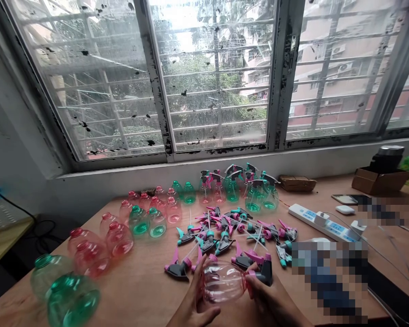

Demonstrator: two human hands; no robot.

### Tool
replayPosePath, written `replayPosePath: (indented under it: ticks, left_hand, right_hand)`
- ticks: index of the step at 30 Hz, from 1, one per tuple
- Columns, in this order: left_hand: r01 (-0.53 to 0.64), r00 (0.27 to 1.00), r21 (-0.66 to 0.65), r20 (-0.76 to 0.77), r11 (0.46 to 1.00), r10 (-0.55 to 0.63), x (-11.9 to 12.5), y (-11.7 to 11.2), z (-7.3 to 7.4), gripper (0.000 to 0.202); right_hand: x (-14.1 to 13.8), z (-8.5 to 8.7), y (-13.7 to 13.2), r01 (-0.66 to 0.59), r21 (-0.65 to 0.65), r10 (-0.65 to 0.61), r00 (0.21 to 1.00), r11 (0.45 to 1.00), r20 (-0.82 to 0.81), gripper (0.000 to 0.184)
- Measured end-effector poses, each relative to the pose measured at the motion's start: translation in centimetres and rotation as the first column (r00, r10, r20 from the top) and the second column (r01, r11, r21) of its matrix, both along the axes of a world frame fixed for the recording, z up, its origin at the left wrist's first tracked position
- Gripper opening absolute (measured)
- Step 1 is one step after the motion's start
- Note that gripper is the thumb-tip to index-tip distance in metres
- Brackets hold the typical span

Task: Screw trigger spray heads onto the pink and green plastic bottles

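A clear pink spray bottle (223, 282) lies sideways between my hands, above the table's front. My left hand (195, 306) is closed round its body at the base end. At the neck, my right hand (276, 299) grips the pink collar of a black-and-pink trigger sprayer (266, 271), which sits on the bottle's mouth. Whether it is screwed tight I cannot tell. Just beyond lies a pile of loose trigger sprayers (221, 227), black with pink or teal parts, some with thin tubes sticking up.
Open pink bottles (119, 238) and green bottles (73, 297) stand on the left. Several bottles with sprayers fitted (233, 188) stand by the window wall. On the right are a white power strip (323, 222), cables, a phone (344, 199) and a cardboard box (378, 180).
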State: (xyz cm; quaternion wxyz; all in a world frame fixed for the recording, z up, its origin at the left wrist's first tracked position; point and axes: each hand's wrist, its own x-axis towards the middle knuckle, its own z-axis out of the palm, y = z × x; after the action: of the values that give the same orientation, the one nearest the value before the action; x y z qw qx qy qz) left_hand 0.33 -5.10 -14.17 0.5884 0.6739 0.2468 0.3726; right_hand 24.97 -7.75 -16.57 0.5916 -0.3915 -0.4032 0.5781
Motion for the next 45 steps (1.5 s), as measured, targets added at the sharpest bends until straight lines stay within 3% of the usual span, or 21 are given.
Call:
replayPosePath:
  ticks: [2, 7, 12, 16, 19, 23, 27, 32, 35, 40, 45]
  left_hand:
    - [-0.012, 1.0, 0.008, -0.016, 1.0, 0.012, 0.0, 0.0, 0.1, 0.106]
    - [0.033, 0.999, -0.117, 0.022, 0.993, -0.031, -0.2, 0.5, -0.6, 0.11]
    - [0.038, 0.999, -0.039, 0.037, 0.999, -0.036, -0.2, 0.5, -0.8, 0.096]
    - [0.005, 1.0, -0.037, 0.001, 0.999, -0.005, -0.2, 0.4, -0.8, 0.103]
    - [0.014, 1.0, -0.105, 0.02, 0.994, -0.012, -0.4, 0.6, -1.3, 0.112]
    - [0.046, 0.998, -0.096, 0.048, 0.994, -0.041, -0.4, 0.8, -1.7, 0.106]
    - [-0.003, 1.0, -0.032, 0.007, 0.999, 0.003, -0.1, 0.6, -1.1, 0.102]
    - [0.006, 1.0, -0.095, 0.022, 0.996, -0.004, 0.1, 0.2, -0.4, 0.117]
    - [0.026, 0.998, -0.142, 0.055, 0.989, -0.019, 0.0, 0.3, -0.7, 0.106]
    - [0.015, 0.998, -0.06, 0.058, 0.998, -0.012, 0.0, 0.8, -1.6, 0.106]
    - [-0.003, 0.999, -0.097, 0.053, 0.995, 0.008, 0.3, 0.2, -0.2, 0.115]
  right_hand:
    - [-0.1, -0.1, 0.0, 0.004, -0.017, -0.004, 1.0, 1.0, -0.015, 0.045]
    - [-0.1, -0.3, 0.2, 0.013, 0.011, -0.013, 0.998, 1.0, -0.058, 0.044]
    - [-0.2, -0.3, 0.1, 0.003, -0.01, -0.004, 0.997, 1.0, -0.072, 0.044]
    - [-0.4, -0.1, -0.1, 0.029, -0.024, -0.031, 0.995, 0.999, -0.091, 0.045]
    - [-0.5, 0.0, -0.1, 0.056, -0.029, -0.059, 0.988, 0.998, -0.14, 0.046]
    - [-0.4, 0.1, -0.1, 0.036, -0.024, -0.039, 0.995, 0.999, -0.097, 0.044]
    - [-0.2, 0.1, 0.0, 0.029, -0.001, -0.029, 0.997, 1.0, -0.075, 0.046]
    - [-0.2, -0.1, 0.0, 0.036, -0.01, -0.036, 0.997, 0.999, -0.066, 0.047]
    - [-0.1, -0.2, 0.0, 0.032, -0.01, -0.033, 0.997, 0.999, -0.07, 0.046]
    - [0.1, -0.1, 0.1, -0.014, -0.001, 0.014, 0.998, 1.0, -0.067, 0.043]
    - [0.1, -0.3, 0.2, -0.024, 0.006, 0.024, 0.998, 1.0, -0.061, 0.043]
